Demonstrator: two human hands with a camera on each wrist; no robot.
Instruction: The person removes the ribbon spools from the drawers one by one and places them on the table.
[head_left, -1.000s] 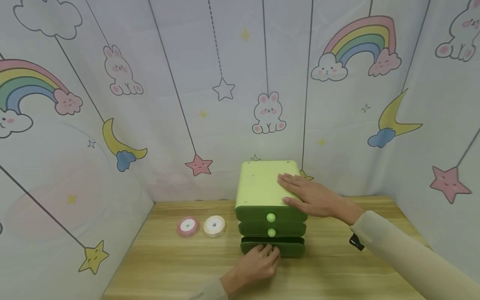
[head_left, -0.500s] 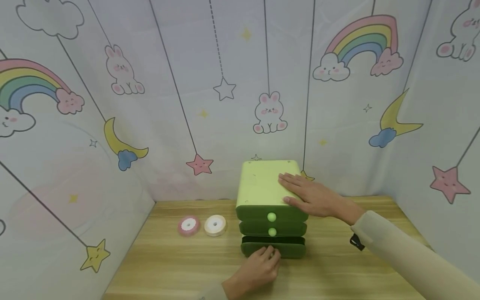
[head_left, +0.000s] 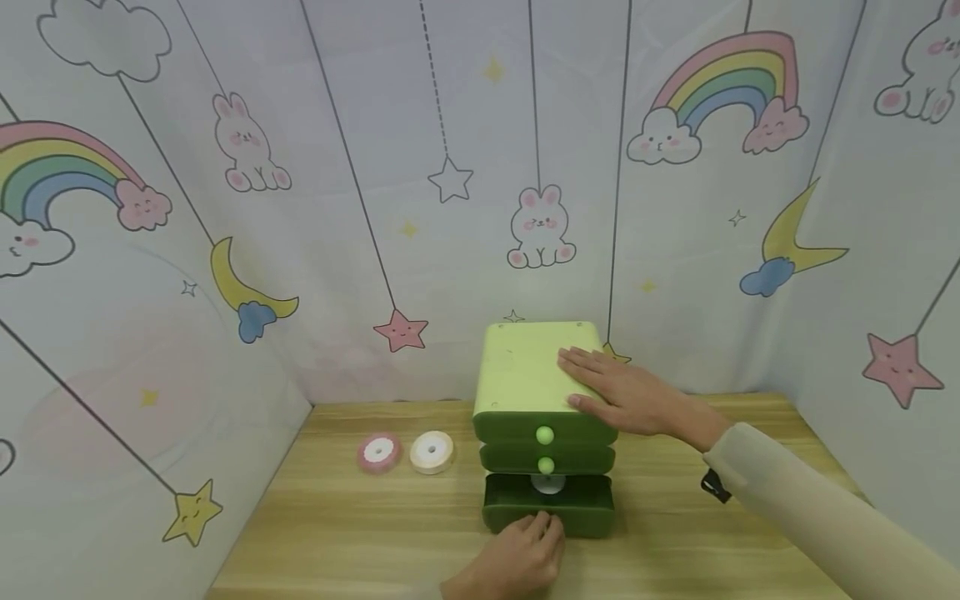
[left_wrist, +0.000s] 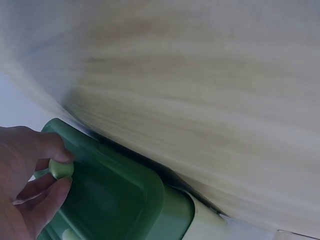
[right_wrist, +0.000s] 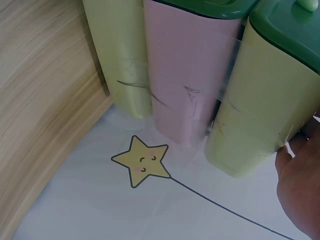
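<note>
Head view: Green drawer cabinet [head_left: 525, 367] stands on the wood-grain desk [head_left: 322, 517] in front of a printed cloth [head_left: 465, 267]. Upper drawer [head_left: 506, 427] and middle drawer [head_left: 506, 458] are closed; bottom drawer [head_left: 588, 523] is partly out, with a white round object [head_left: 548, 484] visible inside. Right hand [head_left: 622, 394] lies on the cabinet top, fingers [head_left: 581, 362] extended. Left hand [head_left: 517, 554] is at the bottom drawer's front, its grip mostly hidden here. Pink spool [head_left: 380, 457] and cream spool [head_left: 432, 452] lie side by side, left of the cabinet. Small black object [head_left: 715, 485] shows beneath the right sleeve [head_left: 750, 467].

Left wrist view: Gives the grip the head view hides: left thumb and fingers [left_wrist: 52, 202] pinch the drawer's round pale-green knob [left_wrist: 61, 169].

Right wrist view: Shows the cabinet's side, unseen from the head: pink middle tier [right_wrist: 190, 70] between two yellow-green ones. Dark marks [right_wrist: 191, 92] on it; cannot tell whether any is writing. Printed star [right_wrist: 142, 161] on the cloth nearby. Right hand is at the frame edge, partly cut off.
</note>
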